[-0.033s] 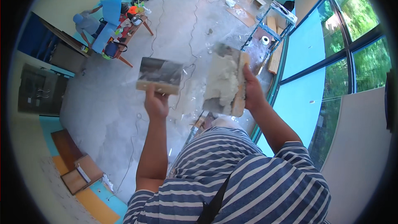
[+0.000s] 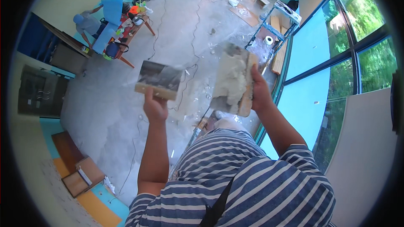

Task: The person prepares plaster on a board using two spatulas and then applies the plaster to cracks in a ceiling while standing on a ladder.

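My left hand (image 2: pixel 155 109) grips a small rectangular block (image 2: pixel 158 77) by its tan lower edge, its upper face dark grey and shiny. To its right, my right hand (image 2: pixel 261 89) is closed on the edge of a larger board (image 2: pixel 229 84), which carries a thick off-white smear of paste and has grey patches. The block and the board are held apart in mid-air, above the floor. Both are slightly blurred.
A person (image 2: pixel 84 27) works at a cluttered wooden table (image 2: pixel 126 61) upper left. A paint-spattered stepladder (image 2: pixel 263 27) and planks stand near windows (image 2: pixel 345 71) at right. Cords (image 2: pixel 195 29) run across the grey floor (image 2: pixel 97 101). Cardboard (image 2: pixel 84 176) sits lower left.
My left hand has moved slightly left and down with the block. My right hand and the board have shifted a little to the right.
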`<state>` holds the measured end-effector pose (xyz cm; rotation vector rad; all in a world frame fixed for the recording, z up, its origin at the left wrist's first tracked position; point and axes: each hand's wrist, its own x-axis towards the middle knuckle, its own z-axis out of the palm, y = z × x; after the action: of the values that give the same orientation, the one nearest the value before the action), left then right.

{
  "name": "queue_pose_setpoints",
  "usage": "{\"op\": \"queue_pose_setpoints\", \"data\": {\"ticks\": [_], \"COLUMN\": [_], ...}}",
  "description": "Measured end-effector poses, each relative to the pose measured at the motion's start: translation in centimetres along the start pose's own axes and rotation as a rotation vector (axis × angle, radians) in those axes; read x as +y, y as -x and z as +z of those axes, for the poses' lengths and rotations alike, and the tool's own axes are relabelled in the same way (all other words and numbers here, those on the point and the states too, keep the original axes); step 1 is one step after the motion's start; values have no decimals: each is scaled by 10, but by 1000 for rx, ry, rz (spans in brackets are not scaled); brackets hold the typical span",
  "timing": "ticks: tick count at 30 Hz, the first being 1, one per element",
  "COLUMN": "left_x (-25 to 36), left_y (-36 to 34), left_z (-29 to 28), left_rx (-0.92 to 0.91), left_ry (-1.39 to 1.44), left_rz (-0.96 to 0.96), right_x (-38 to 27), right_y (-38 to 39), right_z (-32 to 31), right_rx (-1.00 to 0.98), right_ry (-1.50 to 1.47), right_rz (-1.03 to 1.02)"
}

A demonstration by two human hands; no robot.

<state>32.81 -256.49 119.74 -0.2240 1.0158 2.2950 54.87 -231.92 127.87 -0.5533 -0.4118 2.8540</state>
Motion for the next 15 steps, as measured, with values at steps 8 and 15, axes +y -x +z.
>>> {"op": "queue_pose_setpoints", "data": {"ticks": [8, 15], "left_x": [7, -16], "left_y": [20, 47], "left_z": [-86, -78], "left_rx": [370, 496], "left_ry": [-92, -292], "left_rz": [28, 22], "right_x": [-38, -56], "right_y": [16, -19], "right_z": [-33, -55], "right_rx": [219, 231], "right_ry": [81, 17], "right_rz": [-335, -271]}}
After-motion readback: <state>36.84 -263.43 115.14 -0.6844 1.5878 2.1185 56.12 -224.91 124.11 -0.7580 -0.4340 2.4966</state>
